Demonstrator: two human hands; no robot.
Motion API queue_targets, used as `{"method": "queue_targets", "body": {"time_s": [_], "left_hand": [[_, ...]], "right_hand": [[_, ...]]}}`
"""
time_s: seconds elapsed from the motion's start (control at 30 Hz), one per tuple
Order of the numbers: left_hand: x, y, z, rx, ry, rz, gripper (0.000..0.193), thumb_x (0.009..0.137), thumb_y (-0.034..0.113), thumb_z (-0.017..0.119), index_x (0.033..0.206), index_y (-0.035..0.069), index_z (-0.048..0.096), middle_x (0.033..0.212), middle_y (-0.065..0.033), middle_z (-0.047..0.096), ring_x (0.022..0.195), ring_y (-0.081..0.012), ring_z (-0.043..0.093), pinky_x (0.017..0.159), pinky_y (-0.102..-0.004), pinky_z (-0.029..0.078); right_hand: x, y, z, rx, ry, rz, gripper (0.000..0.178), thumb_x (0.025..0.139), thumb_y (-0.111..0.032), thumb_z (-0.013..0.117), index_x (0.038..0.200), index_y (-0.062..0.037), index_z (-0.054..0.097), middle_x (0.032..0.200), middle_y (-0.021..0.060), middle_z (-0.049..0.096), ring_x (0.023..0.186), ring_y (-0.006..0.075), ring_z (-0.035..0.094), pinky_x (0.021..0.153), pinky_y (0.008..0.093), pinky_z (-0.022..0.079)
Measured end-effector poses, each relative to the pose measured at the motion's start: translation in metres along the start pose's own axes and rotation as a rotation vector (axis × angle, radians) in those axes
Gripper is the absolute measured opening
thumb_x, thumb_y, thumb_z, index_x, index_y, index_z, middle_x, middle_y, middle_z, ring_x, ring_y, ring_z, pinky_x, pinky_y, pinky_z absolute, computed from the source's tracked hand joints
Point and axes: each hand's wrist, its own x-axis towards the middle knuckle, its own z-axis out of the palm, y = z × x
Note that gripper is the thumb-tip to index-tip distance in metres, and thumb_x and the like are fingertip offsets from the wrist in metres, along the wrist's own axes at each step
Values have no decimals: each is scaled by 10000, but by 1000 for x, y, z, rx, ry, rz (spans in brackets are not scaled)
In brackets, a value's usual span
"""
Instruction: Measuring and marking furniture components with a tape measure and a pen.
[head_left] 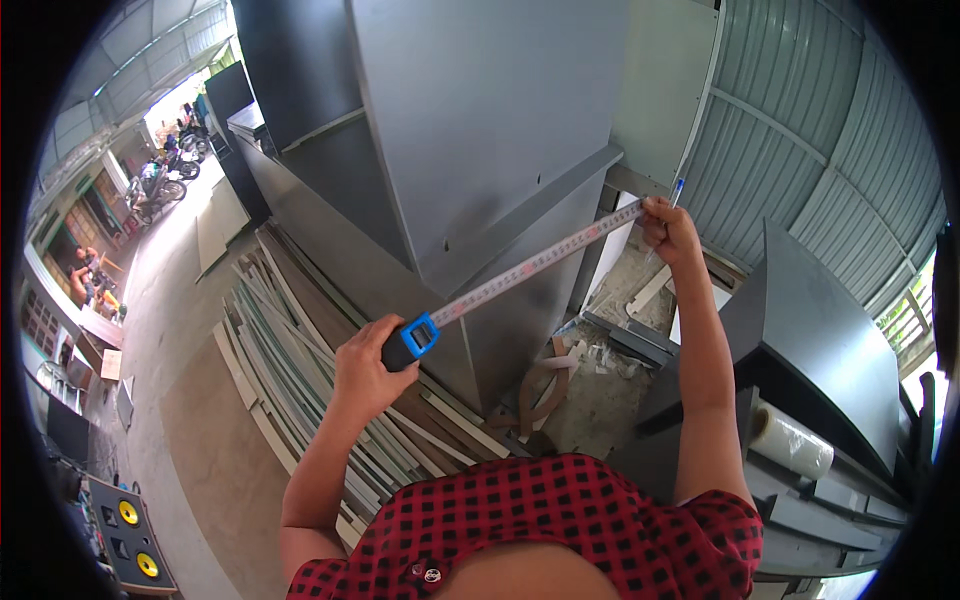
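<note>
The left hand (pixel 365 365) is closed around a black and blue, box-shaped tape measure (pixel 408 345), with the thumb on the lower side and the other fingers over the upper side. This grip probably serves to keep the case steady while its pale metal measuring blade (pixel 540 266) is out. The blade goes upward to the right hand (pixel 672 232), where the fingers pinch its far end. Because the two hands are well apart and pull from both sides, it seems, the blade lies nearly straight between them.

In the same right hand there is also a slim pen with a blue cap (pixel 679 187), put between the fingers; perhaps it is kept there so that it is ready for marking.

The blade crosses in front of the large grey box-shaped cabinet (pixel 490 130), near its lower ledge. From this high view it is hard to tell whether the blade touches the ledge or only hangs before it.

On the left of the cabinet, long narrow board strips (pixel 300 340) lie side by side on the floor, likely to leave the walking way free. On the right, a roll of clear plastic film (pixel 790 440) rests on dark panels (pixel 825 330).
</note>
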Motion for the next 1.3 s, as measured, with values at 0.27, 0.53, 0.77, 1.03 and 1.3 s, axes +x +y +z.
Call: {"method": "queue_targets", "body": {"time_s": [0.27, 0.53, 0.77, 1.03, 1.3], "left_hand": [[27, 5, 25, 120, 78, -11, 442, 589, 70, 693, 1014, 57, 573, 836, -161, 601, 759, -366, 604, 662, -432, 479], [49, 33, 43, 231, 31, -151, 456, 572, 84, 683, 1013, 63, 567, 832, -165, 592, 756, -366, 599, 673, -437, 471], [58, 51, 48, 285, 32, -300, 441, 557, 85, 679, 984, 58, 575, 797, -157, 585, 747, -363, 595, 667, -433, 469], [65, 59, 56, 283, 22, -426, 432, 546, 59, 678, 967, 47, 584, 801, -148, 588, 738, -346, 594, 670, -409, 477], [64, 59, 56, 337, 49, -421, 439, 554, 47, 678, 985, 39, 598, 853, -152, 621, 755, -306, 633, 694, -360, 496]], "right_hand": [[131, 2, -95, 71, 114, -27, 109, 872, -126, 605, 806, -79, 532, 630, -4, 478, 416, 45, 343, 356, 199, 235], [232, 24, -132, 3, 319, 33, 147, 859, -192, 630, 781, -90, 558, 619, -8, 456, 451, 74, 383, 390, 247, 274], [300, 41, -171, -7, 410, 31, 162, 852, -197, 643, 756, -86, 576, 608, 1, 493, 425, 79, 394, 374, 241, 276], [340, 58, -181, -93, 445, -5, 204, 857, -218, 644, 712, -115, 545, 572, -22, 456, 424, 78, 392, 381, 239, 281], [359, 69, -188, -136, 492, -42, 170, 812, -189, 675, 720, -93, 570, 563, -8, 475, 402, 100, 411, 371, 263, 286]]}}
